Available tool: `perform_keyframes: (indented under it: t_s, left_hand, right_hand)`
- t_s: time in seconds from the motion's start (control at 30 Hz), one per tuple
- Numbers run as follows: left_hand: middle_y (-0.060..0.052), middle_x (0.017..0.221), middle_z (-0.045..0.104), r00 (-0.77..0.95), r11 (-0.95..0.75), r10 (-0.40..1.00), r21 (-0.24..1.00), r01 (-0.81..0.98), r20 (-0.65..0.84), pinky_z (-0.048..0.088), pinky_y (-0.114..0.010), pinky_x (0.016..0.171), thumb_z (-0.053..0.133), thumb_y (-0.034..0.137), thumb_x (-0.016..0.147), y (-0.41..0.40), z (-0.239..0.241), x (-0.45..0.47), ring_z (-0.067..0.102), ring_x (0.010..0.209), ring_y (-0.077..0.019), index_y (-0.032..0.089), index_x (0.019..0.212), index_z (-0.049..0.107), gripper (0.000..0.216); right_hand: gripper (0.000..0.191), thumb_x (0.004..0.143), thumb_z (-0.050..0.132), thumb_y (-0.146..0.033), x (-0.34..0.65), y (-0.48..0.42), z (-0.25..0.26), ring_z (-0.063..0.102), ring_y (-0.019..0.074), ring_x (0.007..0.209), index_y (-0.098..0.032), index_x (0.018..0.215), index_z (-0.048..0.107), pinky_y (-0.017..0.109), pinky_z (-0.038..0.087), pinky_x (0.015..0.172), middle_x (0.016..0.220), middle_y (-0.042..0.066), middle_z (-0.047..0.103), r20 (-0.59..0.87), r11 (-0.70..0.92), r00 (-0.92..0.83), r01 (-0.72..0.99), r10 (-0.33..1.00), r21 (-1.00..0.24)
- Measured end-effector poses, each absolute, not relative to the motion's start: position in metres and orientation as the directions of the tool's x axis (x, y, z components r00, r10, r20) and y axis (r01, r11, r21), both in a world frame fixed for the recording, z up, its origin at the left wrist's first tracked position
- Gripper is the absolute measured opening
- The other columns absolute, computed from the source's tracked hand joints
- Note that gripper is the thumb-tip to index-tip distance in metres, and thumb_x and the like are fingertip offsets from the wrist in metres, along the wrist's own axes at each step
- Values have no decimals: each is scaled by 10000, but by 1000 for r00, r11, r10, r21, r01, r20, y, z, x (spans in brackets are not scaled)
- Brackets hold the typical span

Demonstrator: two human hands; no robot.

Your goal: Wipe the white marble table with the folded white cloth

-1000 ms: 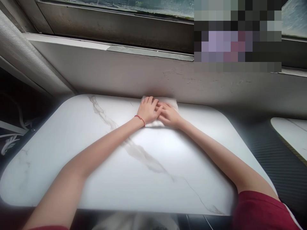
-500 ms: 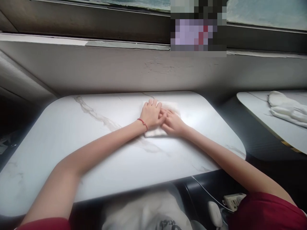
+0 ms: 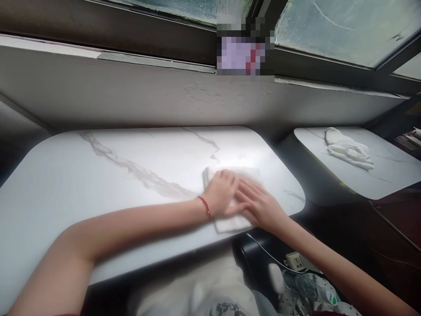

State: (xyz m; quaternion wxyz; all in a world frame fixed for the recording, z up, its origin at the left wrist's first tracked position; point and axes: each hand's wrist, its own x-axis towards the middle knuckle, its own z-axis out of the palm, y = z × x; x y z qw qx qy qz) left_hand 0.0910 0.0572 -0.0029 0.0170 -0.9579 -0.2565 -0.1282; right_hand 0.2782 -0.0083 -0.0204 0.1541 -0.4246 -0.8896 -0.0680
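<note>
Head view: we look fwd & down, L to R, over a white table (image 3: 49,184) w/ rounded corners, its far edge along a grey wall (image 3: 125,98).
Grey streak (image 3: 131,169): runs diag. across the tabletop, upper L twd the middle.
Left arm (image 3: 141,226): bare, bent at the elbow, reaching R above the table.
Pale fabric (image 3: 190,285): below the front edge, dark print at bottom.
Red bracelet (image 3: 204,206): around our L wrist.
Left hand (image 3: 221,193): open, palm down on a white cloth (image 3: 230,224), fingertips a bit blurred; thumb out to R, overlapping the other hand's fingers.
Cloth spot: folded flat on the table, R of its middle, lower side right by the front edge, mostly under our palms.
Right hand (image 3: 259,204): open too, palm down on the cloth, fingers stretched twd upper L, touching the L one.
White cable (image 3: 263,252): hangs below the table's front edge, near a socket block (image 3: 295,262) & clear plastic (image 3: 307,287) w/ a green label; contents unclear.
Window (image 3: 329,30): upper R, dark frame, cloudy glass.
Second table (image 3: 391,175): far R, apart from ours, same marbled white; white bundle (image 3: 348,149) lies crumpled on it, type unclear.
</note>
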Motion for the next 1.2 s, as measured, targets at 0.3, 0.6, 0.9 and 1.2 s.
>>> perform_keyframes:
  t_s: [0.3,0.6,0.9,1.2]
  left_hand:
    - [-276,1477,497,776,-856,512,148,495,368,334,-493,1148,403,677,973,128,-29,95,440,1390,-366,14,1436,475,812]
    - [-303,1566,388,602,-664,736,155,732,312,293,-510,1163,400,539,1020,212,-30,128,369,1463,-384,-22,1478,428,725]
    - [-285,1434,514,589,-669,732,195,718,344,335,-495,1080,401,556,1007,252,-23,193,490,1281,-383,-11,1364,543,686]
    - [-262,1445,517,587,-667,733,190,721,345,335,-466,1085,430,527,995,257,-24,219,480,1298,-381,8,1371,540,650]
  right_hand:
    - [616,1014,323,-271,278,56,-50,254,357,1545,-192,1620,243,682,319,1200,1644,148,331,388,463,-373,870,843,-170]
    - [530,1023,332,-340,307,179,-42,407,318,1478,-165,1498,487,575,379,1184,1565,156,467,374,495,-432,864,820,-87]
    - [536,995,333,-324,365,217,-42,419,310,1469,-157,1460,542,555,347,1203,1560,154,475,371,371,-306,922,877,-115]
    - [533,1022,288,-353,391,219,-40,391,281,1489,-229,1489,513,552,341,1200,1585,116,447,341,353,-291,926,894,-137]
